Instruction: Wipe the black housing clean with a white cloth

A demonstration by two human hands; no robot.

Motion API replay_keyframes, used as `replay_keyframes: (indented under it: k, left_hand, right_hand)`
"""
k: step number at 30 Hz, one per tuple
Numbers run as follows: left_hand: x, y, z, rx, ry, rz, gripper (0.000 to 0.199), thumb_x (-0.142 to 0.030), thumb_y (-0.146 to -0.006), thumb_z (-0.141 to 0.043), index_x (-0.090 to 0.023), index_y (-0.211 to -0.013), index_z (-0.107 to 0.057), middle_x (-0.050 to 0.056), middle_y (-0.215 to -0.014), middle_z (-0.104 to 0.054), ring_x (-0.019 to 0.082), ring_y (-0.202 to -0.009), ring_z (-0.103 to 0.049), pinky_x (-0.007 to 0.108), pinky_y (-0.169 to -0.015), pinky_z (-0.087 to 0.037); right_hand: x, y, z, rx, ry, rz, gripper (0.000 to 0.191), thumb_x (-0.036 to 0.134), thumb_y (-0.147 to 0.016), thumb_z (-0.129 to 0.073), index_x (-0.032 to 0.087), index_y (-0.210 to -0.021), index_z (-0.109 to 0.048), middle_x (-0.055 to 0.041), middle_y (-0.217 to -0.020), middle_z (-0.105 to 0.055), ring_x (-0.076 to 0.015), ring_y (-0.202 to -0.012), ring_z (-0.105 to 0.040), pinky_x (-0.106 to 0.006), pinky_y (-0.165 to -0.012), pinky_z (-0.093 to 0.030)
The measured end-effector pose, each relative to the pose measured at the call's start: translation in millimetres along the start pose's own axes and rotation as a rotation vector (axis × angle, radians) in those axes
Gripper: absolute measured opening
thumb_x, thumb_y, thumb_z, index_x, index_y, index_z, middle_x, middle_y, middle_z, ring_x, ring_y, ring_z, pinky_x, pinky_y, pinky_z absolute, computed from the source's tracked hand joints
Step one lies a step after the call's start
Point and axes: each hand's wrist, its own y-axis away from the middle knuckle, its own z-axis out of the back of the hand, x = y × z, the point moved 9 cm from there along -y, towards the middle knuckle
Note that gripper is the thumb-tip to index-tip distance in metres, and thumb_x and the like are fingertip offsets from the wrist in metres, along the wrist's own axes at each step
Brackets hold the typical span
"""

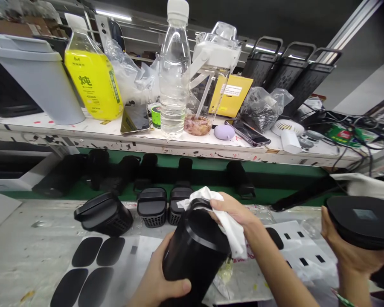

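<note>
My left hand (160, 281) grips the lower body of a black plastic casing (195, 251), tilted with its top toward the shelf. My right hand (233, 213) presses a white cloth (233, 230) against the casing's upper rim; the cloth drapes down the right side. At the right edge another person's hand (345, 251) holds a second black casing (361, 221).
Three black casings (104, 213) (152, 207) (176, 204) lie beyond my hands on the plastic-covered bench. A sheet of black oval stickers (83, 268) lies at lower left. The shelf above carries a water bottle (175, 72), a yellow bottle (91, 76), phones and cables.
</note>
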Motion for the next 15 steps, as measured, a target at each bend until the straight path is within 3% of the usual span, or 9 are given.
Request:
replay_keyframes:
  k: [2, 3, 6, 8, 10, 12, 13, 14, 15]
  left_hand:
    - [3, -1, 4.1, -0.014, 0.101, 0.014, 0.087, -0.035, -0.053, -0.081, -0.013, -0.130, -0.047, 0.010, -0.123, -0.055, 0.024, -0.115, -0.053, 0.030, -0.101, -0.038]
    - [4, -2, 4.7, -0.009, 0.148, 0.019, 0.086, -0.034, -0.053, -0.081, -0.012, -0.129, -0.046, 0.011, -0.122, -0.055, 0.024, -0.114, -0.054, 0.031, -0.101, -0.038]
    - [6, -2, 3.3, -0.007, 0.171, 0.056, 0.089, -0.038, -0.054, -0.079, -0.011, -0.132, -0.045, 0.014, -0.124, -0.054, 0.028, -0.117, -0.051, 0.035, -0.101, -0.038]
    - [11, 0, 0.8, -0.041, 0.158, 0.134, 0.099, -0.046, -0.053, -0.078, -0.014, -0.140, -0.043, 0.013, -0.129, -0.051, 0.031, -0.126, -0.045, 0.037, -0.104, -0.037]
    - [12, 3, -2.5, -0.102, 0.232, 0.190, 0.098, -0.049, -0.053, -0.080, -0.017, -0.140, -0.048, 0.011, -0.129, -0.053, 0.030, -0.129, -0.043, 0.037, -0.108, -0.035]
    - [8, 5, -5.3, -0.163, 0.427, 0.156, 0.066, -0.040, -0.055, -0.084, -0.019, -0.115, -0.067, 0.007, -0.117, -0.062, 0.025, -0.123, -0.050, 0.035, -0.108, -0.036]
    - [6, 5, -5.5, -0.190, 0.490, 0.138, 0.054, -0.035, -0.055, -0.085, -0.019, -0.104, -0.070, 0.006, -0.109, -0.064, 0.023, -0.118, -0.054, 0.033, -0.106, -0.039]
    - [3, 5, -6.0, -0.197, 0.496, 0.129, 0.051, -0.034, -0.057, -0.084, -0.018, -0.103, -0.070, 0.006, -0.106, -0.065, 0.022, -0.115, -0.056, 0.032, -0.103, -0.041]
    - [2, 5, -6.9, -0.185, 0.451, 0.141, 0.062, -0.037, -0.059, -0.082, -0.018, -0.115, -0.066, 0.007, -0.107, -0.064, 0.023, -0.114, -0.056, 0.032, -0.100, -0.043]
  right_hand:
    - [-23, 3, 15, -0.208, -0.220, 0.086, 0.074, 0.069, -0.061, -0.073, 0.013, -0.093, -0.037, 0.0058, -0.051, -0.035, -0.0045, -0.039, -0.029, -0.018, -0.038, -0.022]
    - [-33, 5, 20, -0.330, -0.219, 0.158, 0.072, 0.071, -0.066, -0.068, 0.014, -0.095, -0.036, 0.0042, -0.054, -0.038, -0.0062, -0.042, -0.033, -0.019, -0.039, -0.026]
    - [-50, 19, 19, -0.724, 0.105, 0.387, 0.063, 0.066, -0.091, -0.042, 0.007, -0.111, -0.047, -0.0123, -0.088, -0.058, -0.0166, -0.085, -0.058, -0.027, -0.073, -0.048]
    - [-57, 28, 11, -0.888, 0.334, 0.431, 0.067, 0.064, -0.096, -0.029, 0.006, -0.122, -0.050, -0.0167, -0.104, -0.058, -0.0197, -0.101, -0.057, -0.035, -0.085, -0.049]
    - [-58, 49, 20, -0.980, 0.447, 0.428, 0.068, 0.064, -0.096, -0.029, 0.010, -0.131, -0.049, -0.0186, -0.118, -0.053, -0.0237, -0.114, -0.052, -0.044, -0.092, -0.046]
    - [-48, 99, 60, -1.162, 0.559, 0.441, 0.069, 0.064, -0.093, -0.035, 0.016, -0.142, -0.040, -0.0190, -0.140, -0.037, -0.0323, -0.139, -0.025, -0.054, -0.101, -0.037]
    - [-41, 134, 91, -1.278, 0.610, 0.449, 0.068, 0.063, -0.093, -0.034, 0.023, -0.148, -0.033, -0.0146, -0.151, -0.022, -0.0308, -0.145, 0.005, -0.057, -0.104, -0.032]
    - [-37, 169, 127, -1.379, 0.639, 0.428, 0.064, 0.064, -0.092, -0.033, 0.033, -0.147, -0.033, -0.0068, -0.156, -0.013, -0.0207, -0.137, 0.034, -0.056, -0.106, -0.029]
    - [-37, 198, 167, -1.418, 0.663, 0.363, 0.065, 0.066, -0.091, -0.028, 0.031, -0.144, -0.043, -0.0075, -0.153, -0.021, -0.0172, -0.127, 0.046, -0.059, -0.109, -0.016]
